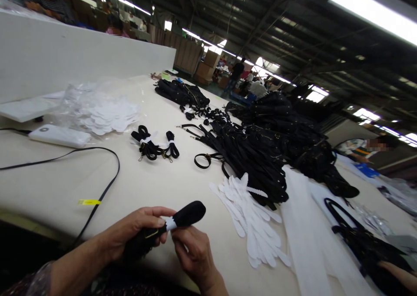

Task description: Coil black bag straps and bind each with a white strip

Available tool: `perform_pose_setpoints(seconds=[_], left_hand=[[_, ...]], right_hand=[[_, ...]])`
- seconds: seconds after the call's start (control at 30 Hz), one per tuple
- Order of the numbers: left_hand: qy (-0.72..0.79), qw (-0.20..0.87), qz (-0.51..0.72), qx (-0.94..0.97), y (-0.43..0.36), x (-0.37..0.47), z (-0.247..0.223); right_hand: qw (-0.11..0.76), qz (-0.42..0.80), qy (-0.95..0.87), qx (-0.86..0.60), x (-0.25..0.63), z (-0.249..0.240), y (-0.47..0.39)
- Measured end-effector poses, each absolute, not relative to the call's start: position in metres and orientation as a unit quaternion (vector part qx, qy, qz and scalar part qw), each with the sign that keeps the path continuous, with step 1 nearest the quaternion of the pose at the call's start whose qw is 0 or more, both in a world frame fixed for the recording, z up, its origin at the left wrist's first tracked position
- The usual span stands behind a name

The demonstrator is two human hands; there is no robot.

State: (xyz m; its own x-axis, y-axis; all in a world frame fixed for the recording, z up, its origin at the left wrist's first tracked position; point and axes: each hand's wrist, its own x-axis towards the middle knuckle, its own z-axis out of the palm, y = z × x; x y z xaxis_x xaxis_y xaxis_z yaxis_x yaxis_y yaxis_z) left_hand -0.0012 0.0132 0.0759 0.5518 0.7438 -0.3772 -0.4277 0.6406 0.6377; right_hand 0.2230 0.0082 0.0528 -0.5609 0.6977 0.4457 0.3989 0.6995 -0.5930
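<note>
My left hand (135,233) grips a folded black strap bundle (187,214) near the table's front edge. A white paper band (170,223) wraps the bundle's middle, and a gold clasp shows under my fingers. My right hand (192,250) pinches that white band from below, fingers closed on it. The bundle's rounded end points up and to the right. Just right of my hands lies a fan of white paper strips (250,217).
Banded strap bundles (153,146) lie mid-table. A big heap of black straps and bags (260,148) fills the right. A plastic bag of white pieces (104,109), a white power bank (58,135) with cable, and a white partition (65,57) stand left. People work beyond.
</note>
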Motion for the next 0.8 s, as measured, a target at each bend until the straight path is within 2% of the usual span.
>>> perform_pose_setpoints(seconds=[0.13, 0.33, 0.4, 0.53, 0.63, 0.73, 0.8], left_hand=[[0.246, 0.885, 0.337, 0.208, 0.001, 0.012, 0.061], [0.204, 0.903, 0.301, 0.228, -0.004, 0.022, 0.062], [0.226, 0.893, 0.287, 0.264, 0.000, 0.021, 0.066], [0.323, 0.809, 0.296, 0.393, 0.018, 0.020, 0.060], [0.414, 0.713, 0.311, 0.472, 0.048, 0.010, 0.056], [0.513, 0.617, 0.339, 0.491, 0.093, -0.012, 0.073], [0.556, 0.563, 0.403, 0.460, 0.125, -0.031, 0.092]], right_hand=[[0.302, 0.195, -0.856, -0.371, 0.227, 0.036, 0.012], [0.393, 0.243, -0.803, -0.376, 0.217, 0.013, 0.014], [0.397, 0.277, -0.781, -0.393, 0.217, 0.012, 0.013], [0.355, 0.332, -0.755, -0.441, 0.226, 0.018, 0.010], [0.373, 0.331, -0.727, -0.471, 0.237, 0.021, 0.007], [0.395, 0.329, -0.710, -0.481, 0.242, 0.016, 0.004], [0.403, 0.321, -0.711, -0.478, 0.242, 0.012, 0.003]])
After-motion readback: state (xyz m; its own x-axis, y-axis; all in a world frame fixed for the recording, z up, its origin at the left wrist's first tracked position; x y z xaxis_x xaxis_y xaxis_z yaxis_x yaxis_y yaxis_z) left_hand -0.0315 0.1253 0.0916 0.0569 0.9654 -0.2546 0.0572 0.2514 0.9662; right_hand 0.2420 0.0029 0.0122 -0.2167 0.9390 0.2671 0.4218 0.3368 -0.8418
